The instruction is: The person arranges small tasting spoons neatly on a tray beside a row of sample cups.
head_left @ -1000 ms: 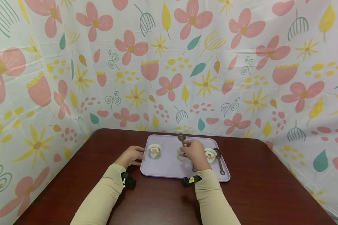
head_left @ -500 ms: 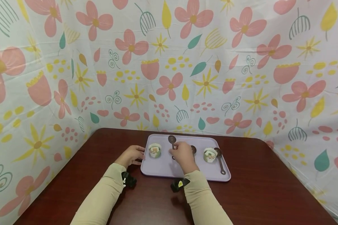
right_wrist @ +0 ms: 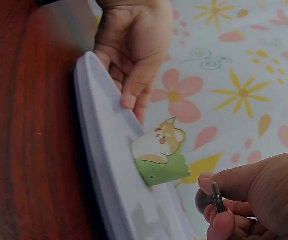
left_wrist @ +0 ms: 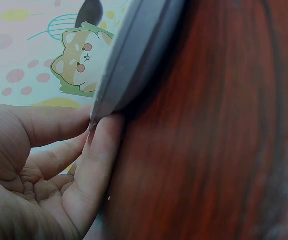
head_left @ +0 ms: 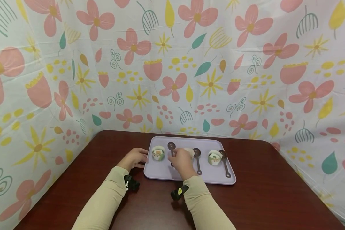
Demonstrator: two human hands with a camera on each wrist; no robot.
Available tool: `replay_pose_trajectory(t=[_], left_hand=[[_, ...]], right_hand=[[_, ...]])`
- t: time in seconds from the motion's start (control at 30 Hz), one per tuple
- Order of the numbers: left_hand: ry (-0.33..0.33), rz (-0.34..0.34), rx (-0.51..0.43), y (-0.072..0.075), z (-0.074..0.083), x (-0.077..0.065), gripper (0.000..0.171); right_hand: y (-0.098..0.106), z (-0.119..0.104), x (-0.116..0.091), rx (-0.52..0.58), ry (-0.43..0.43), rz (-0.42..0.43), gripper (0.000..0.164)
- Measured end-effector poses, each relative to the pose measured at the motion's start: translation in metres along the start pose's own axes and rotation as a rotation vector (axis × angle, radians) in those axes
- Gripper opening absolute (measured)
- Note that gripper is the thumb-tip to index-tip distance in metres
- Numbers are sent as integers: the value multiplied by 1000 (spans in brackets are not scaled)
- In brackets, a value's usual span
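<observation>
My left hand (head_left: 134, 158) pinches the left edge of a lilac tray (head_left: 161, 174). In the left wrist view the thumb lies on top of the rim (left_wrist: 128, 65), with fingers beneath. My right hand (head_left: 183, 162) pinches the handle of a brown spoon (head_left: 171, 146), its round bowl pointing away, over the tray just right of the left paper cup (head_left: 158, 154). A cartoon dog on green decorates this cup (right_wrist: 159, 155) in the right wrist view. Behind the right hand another cup (head_left: 189, 151) is mostly hidden.
A second brown spoon (head_left: 198, 163) lies right of the half-hidden cup. A third paper cup (head_left: 214, 159) stands at the tray's right, with another brown spoon (head_left: 226, 167) beside it. The tray sits on a dark wood table (head_left: 261, 179) before a flowered cloth (head_left: 172, 64).
My right hand has carried the spoon left and lowered it, from over the middle cup to beside the left cup. The middle spoon has come into view. My left hand stays on the tray edge.
</observation>
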State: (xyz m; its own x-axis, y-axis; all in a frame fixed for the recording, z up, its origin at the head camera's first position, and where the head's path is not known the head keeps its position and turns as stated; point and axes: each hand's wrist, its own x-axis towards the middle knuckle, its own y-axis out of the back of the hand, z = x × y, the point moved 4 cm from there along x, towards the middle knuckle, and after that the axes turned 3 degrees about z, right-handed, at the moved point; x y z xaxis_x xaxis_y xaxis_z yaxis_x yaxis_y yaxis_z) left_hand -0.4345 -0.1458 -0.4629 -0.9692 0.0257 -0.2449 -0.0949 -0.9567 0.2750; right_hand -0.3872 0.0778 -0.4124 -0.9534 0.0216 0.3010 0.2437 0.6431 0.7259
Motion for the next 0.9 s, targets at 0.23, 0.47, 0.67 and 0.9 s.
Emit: replay_pose_trajectory(t=[0.23, 0.47, 0.67, 0.9], left_hand=[[1, 3, 2, 0, 0, 2, 49], [2, 3, 1, -1, 0, 2, 49], [0, 4, 4, -2, 0, 1, 49], [0, 5, 12, -1, 0, 1, 49]], right_hand=[[-11, 2, -1, 14, -16, -36, 36], [-22, 6, -3, -14, -6, -31, 37], [-27, 7, -4, 3, 32, -15, 30], [-29, 7, -4, -51, 58, -8, 21]])
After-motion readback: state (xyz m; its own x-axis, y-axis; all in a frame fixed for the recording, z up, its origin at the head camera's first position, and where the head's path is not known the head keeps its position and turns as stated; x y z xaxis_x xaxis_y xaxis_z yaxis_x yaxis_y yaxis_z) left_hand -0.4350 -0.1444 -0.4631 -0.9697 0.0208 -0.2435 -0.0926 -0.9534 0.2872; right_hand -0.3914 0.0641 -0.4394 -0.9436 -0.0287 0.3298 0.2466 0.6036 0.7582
